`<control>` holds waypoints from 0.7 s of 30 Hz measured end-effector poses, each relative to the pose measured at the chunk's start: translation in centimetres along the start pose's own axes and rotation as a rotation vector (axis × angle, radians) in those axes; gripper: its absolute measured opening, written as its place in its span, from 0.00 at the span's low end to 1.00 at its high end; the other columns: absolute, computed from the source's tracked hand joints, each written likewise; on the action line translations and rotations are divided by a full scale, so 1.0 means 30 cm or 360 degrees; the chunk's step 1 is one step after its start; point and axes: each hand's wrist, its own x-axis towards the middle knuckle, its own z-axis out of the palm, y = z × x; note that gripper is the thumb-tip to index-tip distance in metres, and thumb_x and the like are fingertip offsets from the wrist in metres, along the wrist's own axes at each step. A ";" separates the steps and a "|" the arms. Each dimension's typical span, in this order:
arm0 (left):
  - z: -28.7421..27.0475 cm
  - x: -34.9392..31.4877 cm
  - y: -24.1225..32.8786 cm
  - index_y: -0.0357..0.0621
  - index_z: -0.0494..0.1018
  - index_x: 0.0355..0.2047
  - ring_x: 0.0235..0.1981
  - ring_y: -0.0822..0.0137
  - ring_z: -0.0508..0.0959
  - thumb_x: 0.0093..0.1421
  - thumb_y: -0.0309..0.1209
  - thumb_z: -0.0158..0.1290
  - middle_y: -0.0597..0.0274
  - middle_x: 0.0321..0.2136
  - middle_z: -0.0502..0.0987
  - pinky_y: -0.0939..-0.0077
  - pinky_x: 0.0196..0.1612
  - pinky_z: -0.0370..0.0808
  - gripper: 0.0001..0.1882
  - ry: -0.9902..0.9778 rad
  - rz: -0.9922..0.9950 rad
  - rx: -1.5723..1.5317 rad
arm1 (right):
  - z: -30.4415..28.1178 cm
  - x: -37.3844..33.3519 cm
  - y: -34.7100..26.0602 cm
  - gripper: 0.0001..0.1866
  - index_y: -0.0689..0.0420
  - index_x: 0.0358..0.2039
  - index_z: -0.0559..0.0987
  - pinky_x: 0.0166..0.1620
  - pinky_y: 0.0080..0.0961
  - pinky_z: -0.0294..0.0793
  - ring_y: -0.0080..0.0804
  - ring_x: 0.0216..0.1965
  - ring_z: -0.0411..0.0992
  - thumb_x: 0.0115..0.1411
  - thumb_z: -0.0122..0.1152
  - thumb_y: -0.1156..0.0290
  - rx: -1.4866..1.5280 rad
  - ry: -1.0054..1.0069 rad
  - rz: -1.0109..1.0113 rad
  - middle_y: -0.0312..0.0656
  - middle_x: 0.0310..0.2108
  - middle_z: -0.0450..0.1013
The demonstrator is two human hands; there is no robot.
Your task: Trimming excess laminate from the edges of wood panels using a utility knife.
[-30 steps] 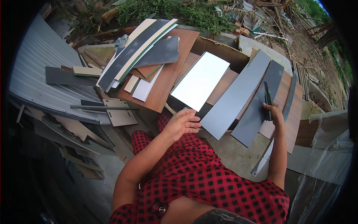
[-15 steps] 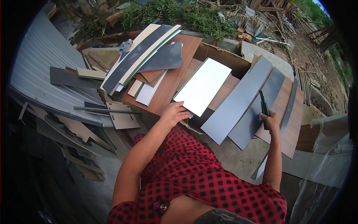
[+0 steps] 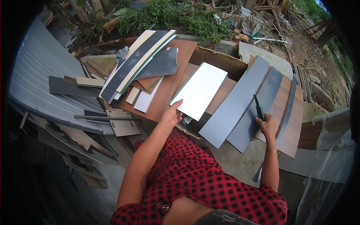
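We see a white panel (image 3: pixel 200 90) lying tilted in front of us, over a cardboard box (image 3: pixel 217 57), its near left corner in our left hand (image 3: pixel 173 114). The thumb presses flat on top; the other fingers curl below the edge, partly hidden, closed on the corner. Our right hand (image 3: pixel 267 125) closes its fingers around a black-and-green knife (image 3: pixel 259 110), blade pointing away from us, above the dark panel (image 3: pixel 245 129); we cannot tell whether the tip touches it.

The box shows its brown far wall, with shadow inside. A brown board (image 3: pixel 220 96) shows beyond the white panel's right edge; we cannot tell whether it sits in the box or across it.

A narrow strip of room separates the white panel from the grey panel (image 3: pixel 235 103), which lies alongside the dark one. Their near ends jut over bare concrete (image 3: pixel 243 163). On the left, the white panel's edge runs just beside a large reddish board (image 3: pixel 183 52) bearing a stack of strips (image 3: pixel 138 63).

The white panel is rectangular, its face bright and smooth, a dark line along its left edge.

Farther out, we see corrugated metal (image 3: pixel 45 63) at left, green plants (image 3: pixel 165 17) behind and clear plastic (image 3: pixel 326 161) at right.
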 end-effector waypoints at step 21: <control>0.139 -0.168 0.044 0.35 0.68 0.42 0.33 0.66 0.77 0.53 0.30 0.53 0.56 0.34 0.75 0.69 0.35 0.78 0.17 -0.0397 0.0633 -0.0251 | -0.020 -0.005 0.057 0.13 0.60 0.23 0.73 0.19 0.23 0.62 0.22 0.15 0.64 0.51 0.62 0.64 0.0750 0.0107 0.0360 0.35 0.17 0.66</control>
